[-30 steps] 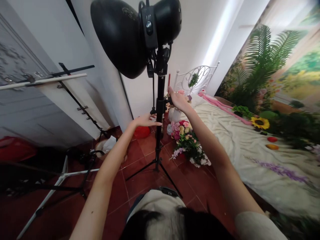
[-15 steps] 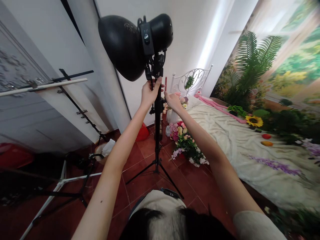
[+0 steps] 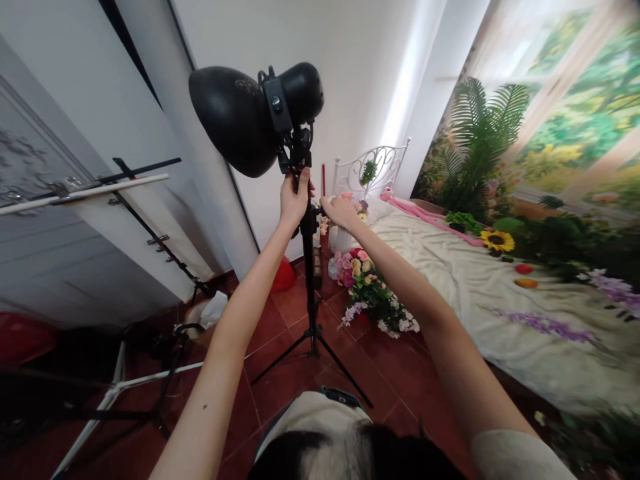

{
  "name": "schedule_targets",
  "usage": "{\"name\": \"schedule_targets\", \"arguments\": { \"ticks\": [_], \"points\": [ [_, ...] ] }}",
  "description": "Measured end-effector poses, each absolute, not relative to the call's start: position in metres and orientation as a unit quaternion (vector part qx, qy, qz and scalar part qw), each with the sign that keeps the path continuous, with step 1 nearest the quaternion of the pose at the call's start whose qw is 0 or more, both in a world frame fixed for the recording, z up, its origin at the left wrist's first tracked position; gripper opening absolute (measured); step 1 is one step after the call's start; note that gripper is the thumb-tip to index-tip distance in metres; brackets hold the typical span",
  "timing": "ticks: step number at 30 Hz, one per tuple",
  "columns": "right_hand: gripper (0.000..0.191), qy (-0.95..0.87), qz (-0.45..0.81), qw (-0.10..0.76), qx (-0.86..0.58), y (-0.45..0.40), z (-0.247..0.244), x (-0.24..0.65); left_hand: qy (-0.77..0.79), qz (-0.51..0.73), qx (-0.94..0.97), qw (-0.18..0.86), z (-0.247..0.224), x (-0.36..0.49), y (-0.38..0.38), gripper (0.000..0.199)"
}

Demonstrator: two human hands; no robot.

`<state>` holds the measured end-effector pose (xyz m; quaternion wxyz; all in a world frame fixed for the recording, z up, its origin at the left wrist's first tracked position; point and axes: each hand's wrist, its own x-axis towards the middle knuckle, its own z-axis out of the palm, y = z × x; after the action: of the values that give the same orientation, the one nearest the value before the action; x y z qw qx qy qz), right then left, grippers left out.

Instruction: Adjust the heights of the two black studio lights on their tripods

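A black studio lamp [image 3: 230, 123] with a bowl-shaped reflector sits on top of a black light stand [image 3: 309, 267], its mouth turned left. Just below the lamp, my left hand [image 3: 294, 200] is wrapped round the upper pole, thumb pointing up along it. My right hand [image 3: 341, 212] is closed at the pole's right side, slightly lower, with its fingertips pinched on a small dark knob [image 3: 317, 210] that they mostly hide. Below, the stand's legs [image 3: 283, 358] are spread on the red tiled floor.
Right of the stand lie artificial flowers [image 3: 370, 283] and a bed with a cream blanket [image 3: 430, 267] and white metal headboard [image 3: 375, 167]. A white-legged stand [image 3: 117, 387] and a bin [image 3: 203, 313] are at left. A red bag [image 3: 284, 275] lies behind the pole.
The lamp and upper pole now appear lower and a little farther left, while the whole view has shifted too. Both hands keep their holds on the stand.
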<state>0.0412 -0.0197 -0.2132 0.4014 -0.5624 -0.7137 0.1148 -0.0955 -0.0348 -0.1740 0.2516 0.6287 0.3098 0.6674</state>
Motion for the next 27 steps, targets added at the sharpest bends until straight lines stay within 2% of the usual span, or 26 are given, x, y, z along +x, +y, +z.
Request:
{"name": "schedule_targets", "arguments": {
  "ticks": [6,16,27],
  "points": [
    [0.056,-0.683,0.365,0.321,-0.546,-0.023,-0.199,0.045,0.311,0.662,0.631,0.258,-0.171,-0.094,-0.038,0.046],
    [0.027,-0.744,0.345,0.410,-0.399,-0.038,-0.208,0.052,0.293,0.683,0.627,0.233,-0.166,-0.094,-0.026,0.048],
    [0.023,-0.749,0.354,0.419,-0.371,-0.038,-0.208,0.057,0.202,0.739,0.601,0.229,-0.092,-0.085,-0.006,0.045]
  ]
}}
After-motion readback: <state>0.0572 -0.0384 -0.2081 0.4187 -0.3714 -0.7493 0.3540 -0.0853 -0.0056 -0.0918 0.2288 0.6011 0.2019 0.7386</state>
